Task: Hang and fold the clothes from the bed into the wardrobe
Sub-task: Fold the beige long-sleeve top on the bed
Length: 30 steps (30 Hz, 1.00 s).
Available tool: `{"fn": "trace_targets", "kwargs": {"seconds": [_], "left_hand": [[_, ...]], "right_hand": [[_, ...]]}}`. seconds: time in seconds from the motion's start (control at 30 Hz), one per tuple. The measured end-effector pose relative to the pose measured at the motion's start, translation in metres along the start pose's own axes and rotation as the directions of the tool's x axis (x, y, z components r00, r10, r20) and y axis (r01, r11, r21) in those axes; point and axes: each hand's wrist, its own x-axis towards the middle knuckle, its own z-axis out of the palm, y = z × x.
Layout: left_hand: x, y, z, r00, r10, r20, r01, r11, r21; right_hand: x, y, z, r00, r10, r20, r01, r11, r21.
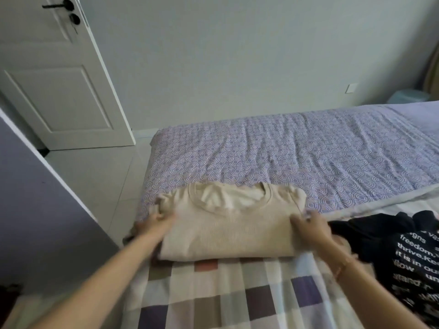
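Observation:
A beige knit sweater (228, 224) lies folded into a rectangle on the bed (297, 157), collar facing away from me. My left hand (154, 225) grips its left edge, fingers curled over the fabric. On the opposite side, my right hand (311, 225) grips the right edge. A black garment with white printed words (408, 252) lies crumpled to the right of the sweater, beside my right forearm. Under the sweater's near edge a darker layer of cloth shows, too hidden to identify.
A checked blanket (225, 293) covers the near part of the bed; a purple patterned sheet covers the far part. A grey panel (47, 222), perhaps the wardrobe side, stands at the left. A white door (59, 79) is open behind it. Pale floor tiles (99, 176) run between.

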Motion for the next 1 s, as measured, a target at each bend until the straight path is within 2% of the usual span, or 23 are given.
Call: {"fn": "trace_targets", "kwargs": {"seconds": [0.03,0.07,0.13,0.2,0.27,0.3,0.37,0.43,0.47,0.53,0.57,0.63,0.67,0.73,0.87,0.93,1.0], "left_hand": [[0.0,-0.005,0.01,0.998,0.045,-0.032,-0.043,0.997,0.057],[0.0,-0.006,0.019,0.993,0.092,-0.077,-0.087,0.994,0.068],[-0.01,-0.005,0.027,0.977,0.132,-0.169,-0.125,0.991,0.053],[-0.008,-0.004,0.031,0.97,0.052,-0.239,-0.064,0.997,-0.042],[0.018,-0.014,0.038,0.983,-0.153,-0.099,0.123,0.959,-0.255],[0.064,-0.041,0.054,0.979,-0.203,-0.002,0.193,0.933,-0.305],[0.114,-0.061,0.069,0.976,-0.169,0.14,0.213,0.884,-0.415],[0.077,-0.036,0.059,0.95,-0.183,0.252,0.291,0.81,-0.508],[0.034,-0.009,0.047,0.943,-0.135,0.305,0.282,0.811,-0.513],[0.019,0.009,0.042,0.954,-0.05,0.297,0.221,0.785,-0.578],[0.016,0.019,0.039,0.959,-0.066,0.277,0.23,0.755,-0.614],[0.015,0.028,0.031,0.992,-0.08,0.093,0.122,0.698,-0.705],[0.014,0.031,0.026,0.999,-0.042,-0.01,0.025,0.74,-0.672],[0.005,0.037,0.017,0.99,0.069,-0.12,-0.128,0.788,-0.602],[-0.039,0.046,-0.003,0.921,0.379,-0.093,-0.354,0.707,-0.612],[-0.058,0.032,-0.011,0.87,0.493,-0.02,-0.378,0.64,-0.669],[-0.072,0.011,-0.013,0.844,0.536,0.025,-0.391,0.645,-0.657]], "right_hand": [[-0.002,0.01,0.011,1.0,-0.004,-0.027,0.001,0.994,-0.107],[-0.002,0.016,0.02,0.998,-0.009,-0.056,0.004,0.996,-0.088],[-0.005,0.018,0.026,0.997,-0.015,-0.072,0.018,0.999,0.042],[-0.005,0.013,0.025,0.999,0.009,-0.045,-0.004,0.992,0.126],[-0.001,0.008,0.022,0.999,0.048,-0.011,-0.045,0.981,0.189],[-0.001,0.004,0.018,0.997,0.078,0.019,-0.08,0.971,0.224],[0.005,-0.001,0.011,0.99,0.119,0.08,-0.137,0.95,0.28],[0.007,-0.008,0.006,0.978,0.157,0.137,-0.196,0.915,0.353],[0.01,-0.011,0.004,0.975,0.16,0.153,-0.207,0.902,0.379],[0.01,-0.018,0.0,0.963,0.161,0.217,-0.237,0.891,0.387],[0.008,-0.024,-0.003,0.951,0.159,0.264,-0.259,0.877,0.405],[0.002,-0.033,-0.01,0.931,0.118,0.346,-0.283,0.831,0.478],[-0.001,-0.036,-0.014,0.934,0.086,0.346,-0.262,0.823,0.503],[-0.009,-0.039,-0.023,0.956,0.015,0.292,-0.176,0.827,0.534],[-0.048,-0.035,-0.053,0.968,-0.117,0.224,-0.031,0.824,0.566],[-0.075,-0.019,-0.074,0.97,-0.147,0.195,0.009,0.82,0.572],[-0.103,0.009,-0.097,0.978,-0.139,0.156,0.017,0.797,0.604]]}}
